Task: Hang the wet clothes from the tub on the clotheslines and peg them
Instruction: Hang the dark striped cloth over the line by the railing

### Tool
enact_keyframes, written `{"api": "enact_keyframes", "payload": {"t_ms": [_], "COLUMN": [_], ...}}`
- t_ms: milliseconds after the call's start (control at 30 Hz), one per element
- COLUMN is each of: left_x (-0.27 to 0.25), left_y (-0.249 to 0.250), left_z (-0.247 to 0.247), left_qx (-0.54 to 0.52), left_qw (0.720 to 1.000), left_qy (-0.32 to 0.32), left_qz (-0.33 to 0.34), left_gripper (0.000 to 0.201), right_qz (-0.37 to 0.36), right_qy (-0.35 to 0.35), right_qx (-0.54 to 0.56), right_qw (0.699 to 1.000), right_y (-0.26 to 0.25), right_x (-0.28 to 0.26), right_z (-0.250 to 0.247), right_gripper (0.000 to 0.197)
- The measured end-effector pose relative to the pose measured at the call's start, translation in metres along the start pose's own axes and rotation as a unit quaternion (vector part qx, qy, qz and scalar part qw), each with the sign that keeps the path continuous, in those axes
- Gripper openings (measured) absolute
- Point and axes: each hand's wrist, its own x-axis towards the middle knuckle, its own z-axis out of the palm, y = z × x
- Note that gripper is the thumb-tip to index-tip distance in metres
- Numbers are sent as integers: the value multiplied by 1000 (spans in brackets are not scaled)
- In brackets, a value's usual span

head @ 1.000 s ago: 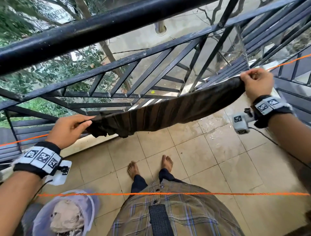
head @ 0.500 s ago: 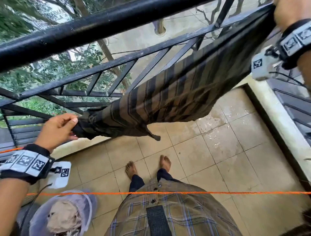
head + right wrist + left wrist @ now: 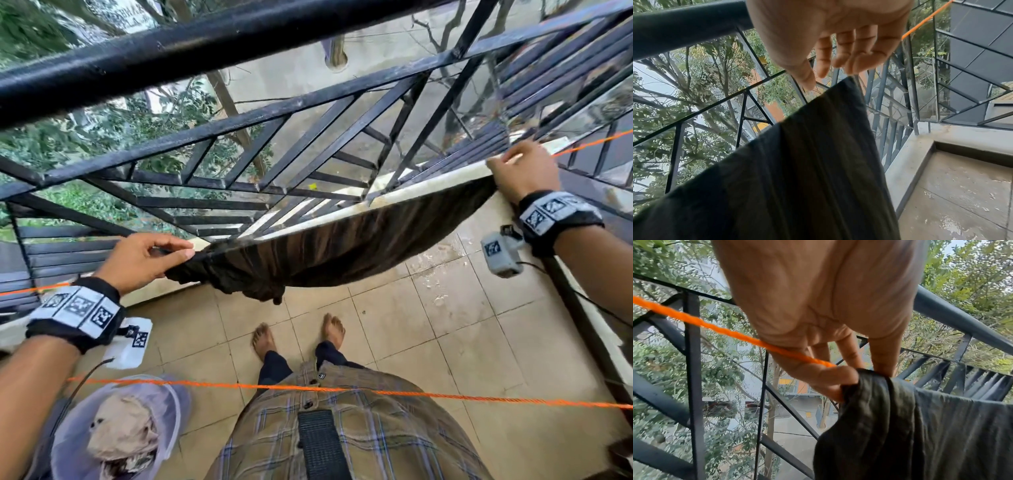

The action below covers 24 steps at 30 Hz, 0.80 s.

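Note:
A dark striped cloth (image 3: 342, 246) hangs folded over the far orange clothesline (image 3: 589, 145), sagging between my hands. My left hand (image 3: 178, 250) pinches its bunched left end between thumb and fingers; the left wrist view shows that pinch (image 3: 865, 372) on the cloth (image 3: 931, 426), right where the line (image 3: 715, 326) runs in. My right hand (image 3: 507, 161) lies over the cloth's right end. In the right wrist view its loosely curled fingers (image 3: 855, 65) touch the top corner of the cloth (image 3: 797, 170), with the thumb apart.
A pale tub (image 3: 68, 428) with a beige garment (image 3: 120, 428) stands on the tiled floor at bottom left. A second orange line (image 3: 445, 394) crosses at my waist. The black railing (image 3: 239, 31) and its low ledge (image 3: 428, 186) lie just beyond the cloth.
My right hand swung the cloth's right end up high, then brought it back down onto the far line and loosened its grip. The left hand stayed at the left end.

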Motion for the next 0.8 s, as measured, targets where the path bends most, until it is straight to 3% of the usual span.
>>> {"api": "enact_keyframes", "payload": {"t_ms": [133,200,333,400,533,800], "left_x": [-7,-8,-10,-14,-16,-26], "left_y": [1,0,1,5,-6,-31], "left_z": [-6,-6,-8,-10,-19,-35], "left_qx": [48,80,86,72,76,100], "left_qw": [997,994,992,991,990,980], "left_qy": [-33,-38,-38,-41,-18,89], "left_qz": [45,59,84,102,116,144], "left_gripper": [15,16,34,25,17,19], "right_qz": [70,116,125,110,96,76], "right_qy": [-53,-83,-88,-81,-38,146], "right_qx": [49,134,284,288,295,340], "right_qw": [995,981,947,948,950,926], "right_y": [20,30,24,23,23,43], "right_x": [-7,-4,-7,-10,-11,14], "right_z": [11,22,40,41,34,-17], "right_gripper": [42,53,24,25,25,19]}}
